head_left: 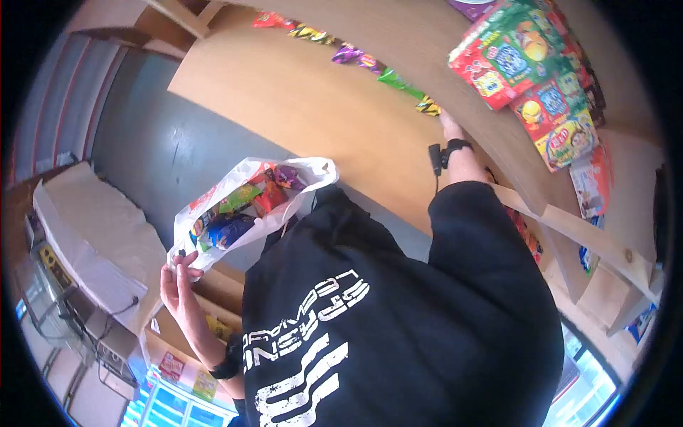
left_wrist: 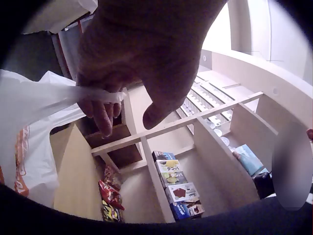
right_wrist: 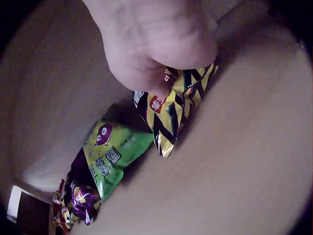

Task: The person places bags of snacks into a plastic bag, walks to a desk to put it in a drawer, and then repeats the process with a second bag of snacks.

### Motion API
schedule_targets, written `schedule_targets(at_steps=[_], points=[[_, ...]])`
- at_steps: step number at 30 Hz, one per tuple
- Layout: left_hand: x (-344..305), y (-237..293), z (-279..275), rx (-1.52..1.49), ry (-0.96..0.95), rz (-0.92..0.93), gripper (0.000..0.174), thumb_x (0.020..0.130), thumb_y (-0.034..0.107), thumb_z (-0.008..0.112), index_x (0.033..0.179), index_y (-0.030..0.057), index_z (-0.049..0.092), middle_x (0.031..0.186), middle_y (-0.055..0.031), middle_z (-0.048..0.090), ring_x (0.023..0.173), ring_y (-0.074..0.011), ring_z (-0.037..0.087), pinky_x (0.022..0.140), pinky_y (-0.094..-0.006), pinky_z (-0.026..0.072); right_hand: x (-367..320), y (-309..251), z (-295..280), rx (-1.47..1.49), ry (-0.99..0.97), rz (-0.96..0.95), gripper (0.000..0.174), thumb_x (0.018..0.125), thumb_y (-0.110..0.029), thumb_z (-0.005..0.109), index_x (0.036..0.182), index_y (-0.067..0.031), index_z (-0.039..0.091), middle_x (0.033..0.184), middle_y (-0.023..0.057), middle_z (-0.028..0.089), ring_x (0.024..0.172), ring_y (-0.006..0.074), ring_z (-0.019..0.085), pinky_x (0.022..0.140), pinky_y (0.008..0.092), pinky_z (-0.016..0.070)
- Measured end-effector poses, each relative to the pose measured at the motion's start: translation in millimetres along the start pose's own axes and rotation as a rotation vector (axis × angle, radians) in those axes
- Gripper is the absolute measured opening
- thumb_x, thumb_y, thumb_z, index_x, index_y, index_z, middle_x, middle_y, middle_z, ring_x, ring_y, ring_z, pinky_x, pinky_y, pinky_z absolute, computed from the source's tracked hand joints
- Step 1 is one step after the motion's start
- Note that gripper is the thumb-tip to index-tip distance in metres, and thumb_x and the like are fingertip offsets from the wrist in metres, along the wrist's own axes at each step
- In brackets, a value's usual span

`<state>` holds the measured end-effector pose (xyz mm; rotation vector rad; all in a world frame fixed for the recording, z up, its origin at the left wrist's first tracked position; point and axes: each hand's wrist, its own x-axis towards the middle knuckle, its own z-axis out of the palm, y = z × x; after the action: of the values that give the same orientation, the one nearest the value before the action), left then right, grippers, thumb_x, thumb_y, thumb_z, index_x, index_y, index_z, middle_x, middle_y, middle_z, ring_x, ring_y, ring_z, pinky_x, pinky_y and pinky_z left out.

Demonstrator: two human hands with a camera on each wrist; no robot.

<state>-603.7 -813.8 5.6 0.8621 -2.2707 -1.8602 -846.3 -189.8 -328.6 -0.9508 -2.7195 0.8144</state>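
Note:
My right hand (head_left: 451, 128) grips a yellow-and-black striped snack packet (right_wrist: 168, 117) at the right end of a row on the wooden surface. Next to it lies a green snack packet (right_wrist: 120, 149), with a purple packet (right_wrist: 84, 198) beyond. In the head view the row continues left with another yellow-and-black packet (head_left: 311, 33) and a red packet (head_left: 274, 20). My left hand (head_left: 181, 295) holds a handle of a white plastic bag (head_left: 245, 171), its fingers curled at the stretched strip. The bag gapes wide, and several colourful packets (head_left: 267, 196) fill it.
Red and green snack boxes (head_left: 516, 60) stand stacked at the upper right. A wooden divider (head_left: 590, 238) crosses below them. At the left sits a cloth-covered object (head_left: 92, 235). Shelf compartments with small boxes (left_wrist: 178, 188) show in the left wrist view.

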Motion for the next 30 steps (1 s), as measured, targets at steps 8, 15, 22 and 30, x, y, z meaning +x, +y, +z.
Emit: schedule_targets(at_steps=[8,15,22,30], points=[[-22.1,3.7,-16.5,0.032,-0.038,0.033,0.033,0.096,0.021,0.046,0.117,-0.0042,0.051,0.114,-0.0206,0.060,0.083,-0.0134,0.059,0.086,-0.0290,0.0434,-83.0,-164.9,-42.9,-0.091,0.094,0.080,0.039,0.078,-0.032,0.067,0.105,-0.0046,0.059,0.111,0.0123,0.060,0.101,0.0268,0.056,0.090,0.0416,0.0412],[-33.9,21.3,-30.1,-0.104,-0.256,0.211,0.052,0.097,0.038,0.039,0.126,-0.0050,0.045,0.129,-0.0284,0.046,0.096,-0.0256,0.064,0.083,-0.0294,0.0486,-331.3,-284.4,-15.5,0.601,-1.190,-0.931,0.026,0.081,-0.015,0.064,0.105,-0.0038,0.061,0.096,0.0089,0.064,0.085,0.0167,0.063,0.075,0.0293,0.0502],[-82.1,59.6,-34.8,-0.159,-0.495,0.346,0.093,0.084,0.071,0.034,0.137,-0.0059,0.029,0.138,-0.0347,0.029,0.108,-0.0349,0.058,0.095,-0.0397,0.0428,-433.4,-311.0,6.1,-0.110,-0.926,-1.472,0.081,0.060,-0.021,0.077,0.133,-0.0209,0.042,0.117,0.0182,0.051,0.116,0.0359,0.047,0.096,0.0440,0.0413],[-83.3,24.2,-65.2,-0.307,-0.517,0.342,0.092,0.084,0.070,0.035,0.138,-0.0040,0.028,0.141,-0.0296,0.030,0.115,-0.0332,0.054,0.100,-0.0368,0.0364,-450.4,-279.8,13.2,-0.233,-0.614,-1.386,0.040,0.078,-0.013,0.058,0.117,-0.0213,0.056,0.118,0.0153,0.053,0.109,0.0340,0.054,0.092,0.0417,0.0447]])
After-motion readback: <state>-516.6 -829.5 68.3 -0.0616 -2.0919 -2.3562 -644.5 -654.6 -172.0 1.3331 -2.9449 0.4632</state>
